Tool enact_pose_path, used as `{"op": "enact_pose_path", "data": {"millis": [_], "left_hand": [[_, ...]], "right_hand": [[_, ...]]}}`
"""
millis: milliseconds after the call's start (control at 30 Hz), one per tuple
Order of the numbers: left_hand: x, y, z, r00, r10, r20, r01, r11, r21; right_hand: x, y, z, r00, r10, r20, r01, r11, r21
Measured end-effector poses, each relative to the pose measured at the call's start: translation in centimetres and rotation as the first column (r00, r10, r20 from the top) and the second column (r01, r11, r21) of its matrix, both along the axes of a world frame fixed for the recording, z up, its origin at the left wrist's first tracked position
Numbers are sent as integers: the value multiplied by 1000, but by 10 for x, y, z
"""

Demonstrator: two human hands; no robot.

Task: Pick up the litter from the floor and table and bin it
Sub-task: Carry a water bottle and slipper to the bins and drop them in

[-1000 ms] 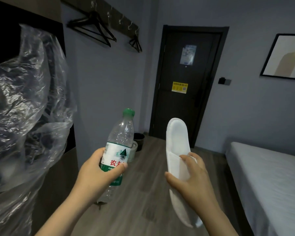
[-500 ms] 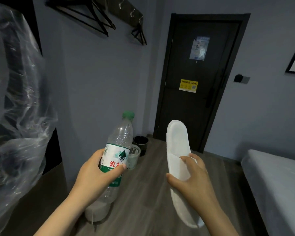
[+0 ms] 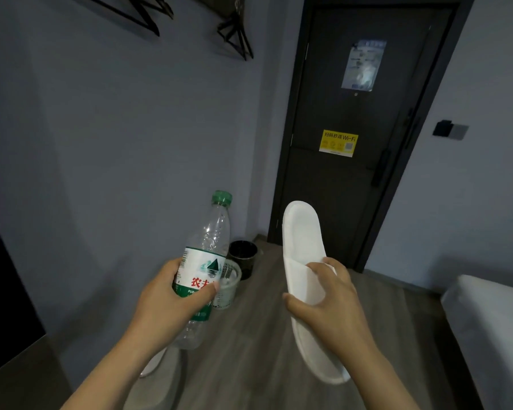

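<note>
- Bottle (image 3: 208, 241) of clear plastic, green cap up and a white-and-green label with red characters, stands upright in my left grip (image 3: 172, 301).
- My left grip is closed round the bottle's middle: the thumb lies across the front of the label and the fingers curl round behind it.
- My right grip (image 3: 333, 306) holds a white disposable slipper (image 3: 301, 241) near its middle, with the fingers curled over the band of the upper and the thumb hooked round the near edge.
- The slipper stands almost on end, insole towards me, one rounded end up and the other hanging below my wrist.
- Both things are up in the air over the wooden floor (image 3: 249, 356), side by side and apart from each other.
- A round black bin (image 3: 245, 257) stands on the floor in the corner by the dark door (image 3: 353, 187).
- A white mesh basket (image 3: 231, 288) sits just in front of the bin, partly hidden by the bottle.
- Something white (image 3: 152, 365) lies on the floor under my left forearm; too much is hidden to name it.
- A bed (image 3: 492, 335) edges in at the right.
</note>
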State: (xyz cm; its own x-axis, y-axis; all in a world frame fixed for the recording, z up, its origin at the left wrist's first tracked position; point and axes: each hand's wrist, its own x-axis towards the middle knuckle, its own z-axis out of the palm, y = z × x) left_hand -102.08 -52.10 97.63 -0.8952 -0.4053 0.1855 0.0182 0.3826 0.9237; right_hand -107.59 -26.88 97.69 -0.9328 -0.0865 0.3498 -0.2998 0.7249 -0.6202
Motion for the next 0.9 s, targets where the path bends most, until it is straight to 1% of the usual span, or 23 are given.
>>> {"op": "enact_pose_path", "data": {"millis": [233,400,467,533,633,733,833,900], "left_hand": [[-129,-44,-26,999,-40,33,39,999,32],[-226,-97,-36,998,-14,56,8,995,96],[-261,-114,-40,998,-7,61,2,996,93],[-293,-127,-48,997,0,71,-7,996,93],[-333,-138,-64,994,13,108,-24,995,102],[-370,-146,-80,989,18,146,-29,997,78],[-410,-155,-94,983,33,181,-51,994,95],[-438,-160,-101,977,49,206,-70,993,96]], "right_hand": [[-124,-36,-13,1000,-11,26,9,998,56],[-222,-75,-18,991,-4,134,-8,996,93],[-256,-91,-23,985,6,174,-23,995,97],[-287,-103,-29,983,23,183,-44,993,112],[-327,-118,-37,975,45,220,-72,991,117],[-371,-127,-45,970,45,239,-80,987,141],[-420,-131,-58,955,63,291,-103,987,125],[-457,-133,-69,939,96,330,-131,988,85]]}}
